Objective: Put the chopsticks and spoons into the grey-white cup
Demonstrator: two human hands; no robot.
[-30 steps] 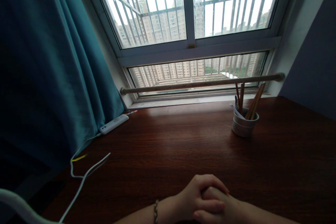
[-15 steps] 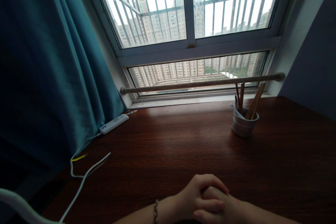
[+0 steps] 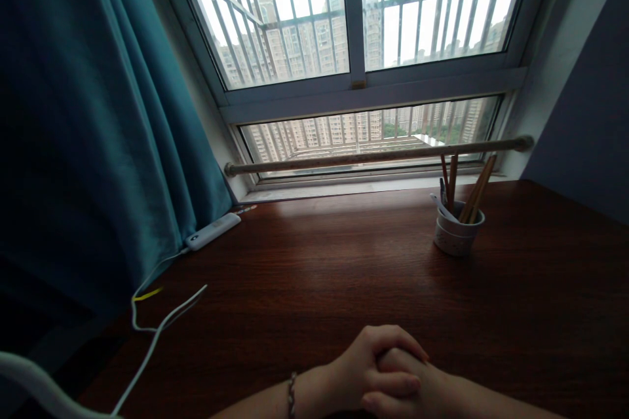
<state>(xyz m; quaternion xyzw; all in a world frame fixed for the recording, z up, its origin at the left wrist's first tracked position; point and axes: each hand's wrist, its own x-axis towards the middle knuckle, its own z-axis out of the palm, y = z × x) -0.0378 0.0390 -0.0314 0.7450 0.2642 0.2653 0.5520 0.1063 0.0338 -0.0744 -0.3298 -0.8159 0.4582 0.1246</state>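
At the lower middle, my left hand (image 3: 358,366) and my right hand (image 3: 433,387) are clasped together above the near part of the dark brown wooden desk (image 3: 314,262). Their fingers interlock, with my left fingers curled over the back of my right hand. A braided bracelet (image 3: 292,395) circles my left wrist. No object shows between the palms, though the inner sides are hidden. Nearest to them, farther back on the right, stands a whitish cup (image 3: 457,237) with several thin wooden sticks (image 3: 476,190) and a white-handled utensil (image 3: 443,208) in it.
A white power strip (image 3: 213,231) lies at the far left beside the blue curtain (image 3: 142,111). White cables (image 3: 160,330) with a yellow tie (image 3: 148,294) run along the left side. Behind the desk, a horizontal rail (image 3: 378,158) crosses a barred window (image 3: 356,82).
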